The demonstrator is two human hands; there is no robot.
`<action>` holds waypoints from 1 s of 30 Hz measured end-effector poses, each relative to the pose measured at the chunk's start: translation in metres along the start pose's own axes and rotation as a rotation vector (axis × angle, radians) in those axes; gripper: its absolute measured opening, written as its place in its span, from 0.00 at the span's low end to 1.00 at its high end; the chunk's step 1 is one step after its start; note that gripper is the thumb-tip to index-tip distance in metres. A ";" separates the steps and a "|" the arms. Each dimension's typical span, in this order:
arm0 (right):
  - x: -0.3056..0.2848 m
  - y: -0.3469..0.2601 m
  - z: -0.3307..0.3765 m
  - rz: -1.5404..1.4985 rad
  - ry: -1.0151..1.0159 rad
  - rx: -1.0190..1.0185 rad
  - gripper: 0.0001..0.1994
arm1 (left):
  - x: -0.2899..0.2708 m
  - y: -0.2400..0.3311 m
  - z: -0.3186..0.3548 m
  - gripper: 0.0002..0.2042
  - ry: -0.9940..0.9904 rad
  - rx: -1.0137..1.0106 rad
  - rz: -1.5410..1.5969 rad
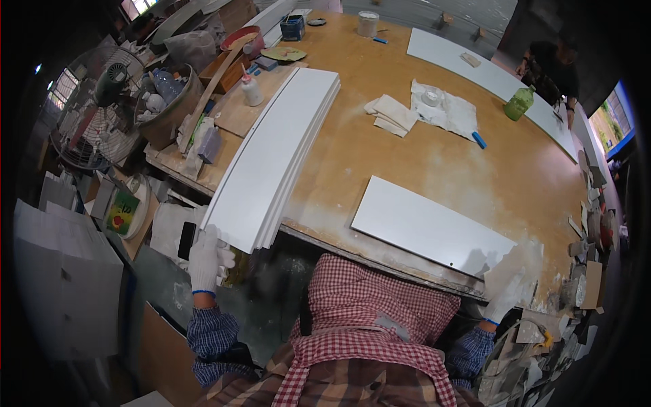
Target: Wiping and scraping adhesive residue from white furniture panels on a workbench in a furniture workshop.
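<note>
At the near end of a stack of long white panels [278, 146], my left hand [211, 260] in a white knitted glove reaches its fingers to the top panel's corner. Those fingers are stretched out and apart, gripping nothing that I can see. A single shorter white panel [430, 227] with a small dark hole lies along the table's near edge. By its right end, my right hand [500, 306], also gloved, holds a pale cloth or sheet of paper [517, 271]. The cloth covers most of the right hand's fingers.
On the dusty wooden table [380, 152] are folded cloths [393, 115], a blue marker-like stick [479, 140], a green bottle [519, 103] and a white squeeze bottle [251, 89]. A person [553, 71] stands at the far right by another long panel [488, 85]. A fan [102, 102] stands left.
</note>
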State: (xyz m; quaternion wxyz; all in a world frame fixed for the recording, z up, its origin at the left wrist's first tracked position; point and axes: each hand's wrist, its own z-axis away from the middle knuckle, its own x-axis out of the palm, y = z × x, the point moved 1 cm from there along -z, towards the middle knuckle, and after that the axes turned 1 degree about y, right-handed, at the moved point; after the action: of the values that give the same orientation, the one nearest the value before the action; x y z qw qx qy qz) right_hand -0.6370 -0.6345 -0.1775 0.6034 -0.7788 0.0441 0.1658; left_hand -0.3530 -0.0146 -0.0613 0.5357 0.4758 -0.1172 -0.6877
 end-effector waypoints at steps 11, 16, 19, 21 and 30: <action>0.190 -0.165 0.065 0.835 -0.947 -0.315 0.11 | 0.181 0.070 0.055 0.20 -0.240 0.980 -0.197; 0.214 -0.127 0.135 0.339 -0.576 -0.922 0.25 | 0.299 0.073 -0.005 0.23 -0.447 1.116 -0.240; 0.179 -0.097 0.094 0.455 -0.546 -0.912 0.27 | 0.318 0.062 -0.022 0.24 -0.334 1.261 -0.440; 0.132 -0.079 0.046 0.646 -0.527 -0.854 0.26 | 0.316 0.060 -0.021 0.26 -0.303 1.238 -0.448; 0.077 -0.035 -0.051 0.897 -0.248 -0.572 0.17 | 0.317 0.064 -0.011 0.27 -0.292 1.098 -0.460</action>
State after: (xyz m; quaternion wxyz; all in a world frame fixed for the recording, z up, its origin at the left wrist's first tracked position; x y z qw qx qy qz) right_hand -0.5444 -0.6642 -0.1581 0.2383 -0.7912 0.2534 0.5030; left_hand -0.2959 -0.3058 -0.1916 0.0285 0.5962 -0.4211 -0.6830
